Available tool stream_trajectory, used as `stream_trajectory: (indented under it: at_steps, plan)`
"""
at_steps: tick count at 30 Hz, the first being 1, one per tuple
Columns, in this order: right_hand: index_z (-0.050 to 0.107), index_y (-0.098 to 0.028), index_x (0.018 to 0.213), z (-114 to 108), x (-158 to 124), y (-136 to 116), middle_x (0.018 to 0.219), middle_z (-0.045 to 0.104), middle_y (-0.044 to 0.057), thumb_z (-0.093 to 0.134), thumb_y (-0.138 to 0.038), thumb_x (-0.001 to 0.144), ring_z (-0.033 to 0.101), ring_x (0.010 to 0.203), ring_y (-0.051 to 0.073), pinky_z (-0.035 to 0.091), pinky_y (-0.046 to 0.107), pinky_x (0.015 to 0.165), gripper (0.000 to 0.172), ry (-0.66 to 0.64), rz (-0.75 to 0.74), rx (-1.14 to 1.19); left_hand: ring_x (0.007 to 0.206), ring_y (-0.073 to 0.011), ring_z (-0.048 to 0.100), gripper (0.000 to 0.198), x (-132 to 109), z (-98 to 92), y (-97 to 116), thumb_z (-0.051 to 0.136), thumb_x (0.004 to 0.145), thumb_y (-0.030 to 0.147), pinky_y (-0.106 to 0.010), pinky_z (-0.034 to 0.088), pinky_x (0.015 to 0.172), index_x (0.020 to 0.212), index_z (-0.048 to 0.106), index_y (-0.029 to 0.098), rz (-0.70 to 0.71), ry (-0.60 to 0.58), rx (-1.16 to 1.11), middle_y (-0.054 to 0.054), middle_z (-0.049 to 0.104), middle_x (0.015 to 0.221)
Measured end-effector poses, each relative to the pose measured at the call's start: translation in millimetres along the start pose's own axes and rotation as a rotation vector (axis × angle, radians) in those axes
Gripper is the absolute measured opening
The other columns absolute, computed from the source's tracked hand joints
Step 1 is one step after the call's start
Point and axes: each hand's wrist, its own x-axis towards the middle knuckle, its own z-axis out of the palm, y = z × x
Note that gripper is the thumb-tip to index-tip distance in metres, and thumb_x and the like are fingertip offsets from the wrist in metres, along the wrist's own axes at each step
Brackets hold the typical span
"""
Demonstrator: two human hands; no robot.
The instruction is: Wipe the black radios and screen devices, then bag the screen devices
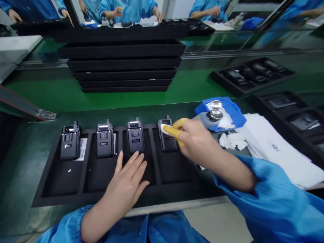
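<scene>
A black foam tray lies on the bench with several dark handheld radios in its compartments, each with a stub antenna. At the rightmost radio, my right hand wears yellow finger covers and pinches a small white wipe against the upper body. My left hand is spread palm down over the tray, its fingertips just below the third radio. The second radio and the leftmost radio rest untouched, white labels partly showing beside them.
A blue box with a metal-topped bottle stands right of the tray. Nearby lie crumpled tissue and white bags. More loaded trays sit at right. Stacked black trays rise behind. Other people work beyond.
</scene>
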Motion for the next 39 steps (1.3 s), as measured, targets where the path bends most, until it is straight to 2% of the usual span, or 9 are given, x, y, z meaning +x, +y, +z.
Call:
stream_trajectory:
  at_steps: [4,7,12,16,19,22,27,34,39]
  plan:
    - [0.069,-0.016,0.091,16,35,-22,0.087,0.058,0.008,0.034,-0.012,0.089,0.05,0.084,0.018,0.034,0.037,0.081,0.035,-0.095,-0.14,-0.023,0.124,-0.0288,0.049,0.035,10,21.7,2,0.043,0.09,0.024,-0.062,0.018,0.11,0.119,0.055,0.009,-0.02,0.022,0.028,-0.017,0.058,0.128]
    - [0.069,-0.014,0.085,16,33,-31,0.082,0.057,0.008,0.032,-0.011,0.089,0.049,0.078,0.017,0.034,0.036,0.079,0.037,-0.1,-0.192,-0.001,0.118,-0.0265,0.054,0.03,9,19.9,0,0.041,0.091,0.021,-0.059,0.02,0.11,0.114,0.057,0.009,-0.032,0.073,-0.01,-0.015,0.063,0.121]
    - [0.068,-0.013,0.089,10,-11,-62,0.079,0.056,0.01,0.034,-0.011,0.085,0.047,0.075,0.019,0.041,0.035,0.071,0.034,-0.04,-0.155,0.217,0.082,-0.0169,0.061,0.019,13,-25.0,-20,0.047,0.09,0.017,-0.043,0.042,0.092,0.088,0.066,0.018,-0.085,0.161,-0.033,-0.003,0.066,0.078]
    - [0.068,-0.017,0.089,31,-38,-92,0.077,0.054,0.007,0.037,-0.011,0.081,0.046,0.074,0.017,0.047,0.036,0.075,0.032,0.004,-0.129,0.441,0.069,-0.0176,0.05,0.027,49,-52.9,-54,0.048,0.089,0.026,-0.036,0.037,0.066,0.072,0.068,0.021,-0.06,0.017,0.236,-0.003,0.055,0.067]
    - [0.068,-0.016,0.089,50,-37,-104,0.078,0.053,0.006,0.04,-0.011,0.077,0.047,0.075,0.017,0.046,0.04,0.089,0.031,0.069,-0.158,0.481,0.076,-0.0195,0.049,0.025,80,-46.0,-71,0.05,0.088,0.026,-0.035,0.034,0.066,0.076,0.071,0.02,-0.051,-0.04,0.274,-0.005,0.055,0.074]
    - [0.068,-0.015,0.093,60,-29,-107,0.08,0.054,0.006,0.043,-0.012,0.077,0.047,0.075,0.016,0.039,0.041,0.1,0.029,0.027,-0.229,0.482,0.081,-0.0211,0.047,0.021,96,-31.2,-76,0.052,0.087,0.026,-0.035,0.031,0.067,0.08,0.072,0.02,-0.017,-0.079,0.282,-0.006,0.053,0.078]
    - [0.064,-0.012,0.104,61,-26,-105,0.077,0.055,0.005,0.042,-0.012,0.082,0.047,0.075,0.016,0.039,0.037,0.1,0.031,0.023,-0.253,0.493,0.081,-0.0214,0.044,0.016,100,-21.6,-73,0.056,0.085,0.024,-0.036,0.03,0.067,0.081,0.071,0.021,0.072,-0.12,0.284,-0.006,0.05,0.08]
    - [0.067,-0.01,0.095,62,-28,-104,0.076,0.055,0.006,0.047,-0.01,0.079,0.048,0.078,0.018,0.044,0.034,0.093,0.027,0.031,-0.222,0.506,0.083,-0.0222,0.043,0.015,102,-17.9,-74,0.057,0.084,0.024,-0.037,0.029,0.068,0.078,0.07,0.021,0.098,-0.073,0.293,-0.006,0.05,0.082]
    - [0.069,-0.012,0.088,62,-28,-104,0.079,0.056,0.007,0.048,-0.008,0.077,0.05,0.079,0.018,0.041,0.033,0.099,0.024,0.004,-0.173,0.516,0.083,-0.0221,0.043,0.016,103,-18.3,-76,0.056,0.085,0.023,-0.038,0.029,0.069,0.076,0.069,0.02,0.141,-0.079,0.289,-0.006,0.05,0.08]
